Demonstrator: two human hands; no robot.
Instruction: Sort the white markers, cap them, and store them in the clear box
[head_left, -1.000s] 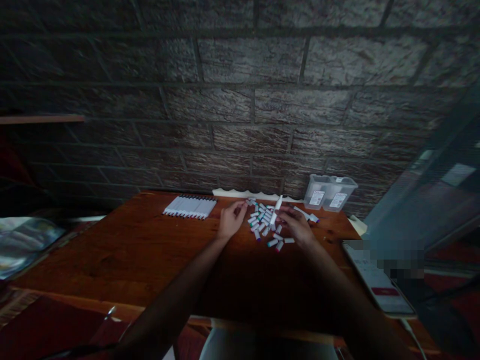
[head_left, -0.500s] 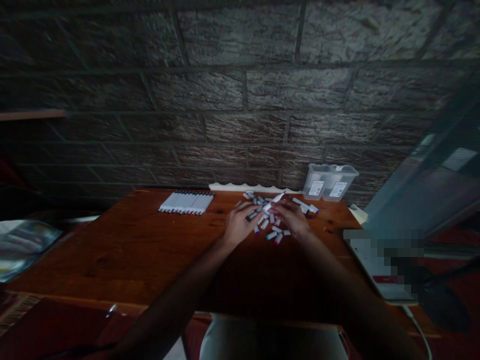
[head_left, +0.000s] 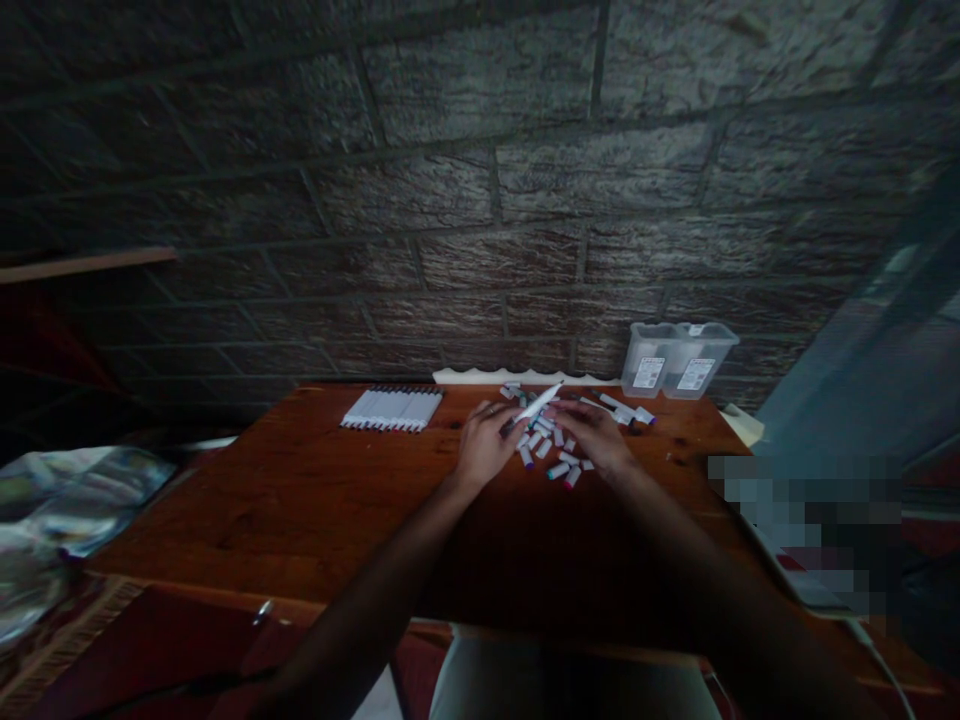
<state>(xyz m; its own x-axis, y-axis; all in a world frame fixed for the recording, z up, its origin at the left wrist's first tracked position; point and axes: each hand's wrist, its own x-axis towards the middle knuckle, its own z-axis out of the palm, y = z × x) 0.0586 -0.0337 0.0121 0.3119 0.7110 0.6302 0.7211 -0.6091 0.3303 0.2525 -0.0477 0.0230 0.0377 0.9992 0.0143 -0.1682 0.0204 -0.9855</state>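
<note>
**White marker now between both hands**

Clock centred on the white marker point(head_left: 538, 402), 12 toward the wall

- Marker held slanted above the short white caps point(head_left: 559, 470), dark tip toward 1 to 2 o'clock; caps scattered below it, mostly 4 to 7
- A second ago my right hand point(head_left: 598, 438) had the marker alone, and my left hand point(head_left: 484, 445) was apart from it, by the pile's 9 o'clock edge. Now the left has come in at 8 o'clock, fingers closed on the marker's near end
- Right hand at 4 o'clock, fingers bent, tips just beside the marker; gripping, pinching a cap or merely resting there, I cannot tell
- My reading: the work has gone from one-handed holding to two-handed handling, with the left bearing the marker
- Neat row of markers point(head_left: 394, 408) at 9 o'clock looks undisturbed; loose markers point(head_left: 615, 407) lie at 3, clear boxes point(head_left: 696, 365) stand between 2 and 3
</note>
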